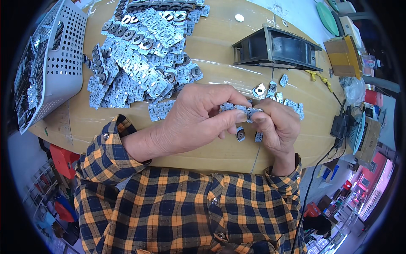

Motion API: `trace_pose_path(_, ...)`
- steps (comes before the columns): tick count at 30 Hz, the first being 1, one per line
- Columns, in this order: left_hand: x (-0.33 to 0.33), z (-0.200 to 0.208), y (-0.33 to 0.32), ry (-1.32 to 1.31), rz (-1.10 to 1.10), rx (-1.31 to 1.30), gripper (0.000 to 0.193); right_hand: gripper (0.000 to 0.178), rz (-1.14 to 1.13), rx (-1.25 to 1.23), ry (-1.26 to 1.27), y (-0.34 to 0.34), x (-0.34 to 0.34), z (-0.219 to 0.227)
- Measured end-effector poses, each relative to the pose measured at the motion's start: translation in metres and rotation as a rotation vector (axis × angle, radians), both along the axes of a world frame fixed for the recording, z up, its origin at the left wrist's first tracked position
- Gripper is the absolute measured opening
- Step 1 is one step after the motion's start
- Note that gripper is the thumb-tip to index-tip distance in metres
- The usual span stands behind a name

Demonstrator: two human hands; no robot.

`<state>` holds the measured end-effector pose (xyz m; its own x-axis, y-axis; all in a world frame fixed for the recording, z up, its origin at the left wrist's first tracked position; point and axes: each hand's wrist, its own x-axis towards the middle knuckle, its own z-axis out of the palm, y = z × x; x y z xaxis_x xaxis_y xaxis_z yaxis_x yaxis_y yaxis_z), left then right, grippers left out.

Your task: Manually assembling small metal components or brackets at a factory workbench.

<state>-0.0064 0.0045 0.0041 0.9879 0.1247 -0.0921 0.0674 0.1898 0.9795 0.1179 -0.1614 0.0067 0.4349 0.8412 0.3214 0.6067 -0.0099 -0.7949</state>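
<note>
Above the near part of the table, my left hand pinches a short strip of small circuit boards between thumb and fingers. My right hand is closed on the strip's right end, thumb and fingertips almost meeting those of the left. The fingers cover much of the strip, so whether it is in one piece cannot be seen. Just below the hands lies a single board with a round coin-cell holder. More loose boards lie to the right of my right hand. A large heap of board strips spreads over the table's far left.
A white perforated basket full of boards stands at the left edge. A black fan sits at the back right, near a white disc. Cardboard boxes and a black power adapter with cables line the right side.
</note>
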Motion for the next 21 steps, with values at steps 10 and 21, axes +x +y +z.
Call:
trace_pose_path(10, 0.001, 0.0, 0.015, 0.052, -0.154, -0.481, 0.015, 0.029, -0.032, 0.016, 1.175, -0.004, -0.01, 0.009)
trace_pose_path(21, -0.002, -0.003, 0.001, -0.285, 0.141, 0.4, 0.022, 0.027, -0.195, -0.083, 0.735, -0.002, -0.011, 0.006)
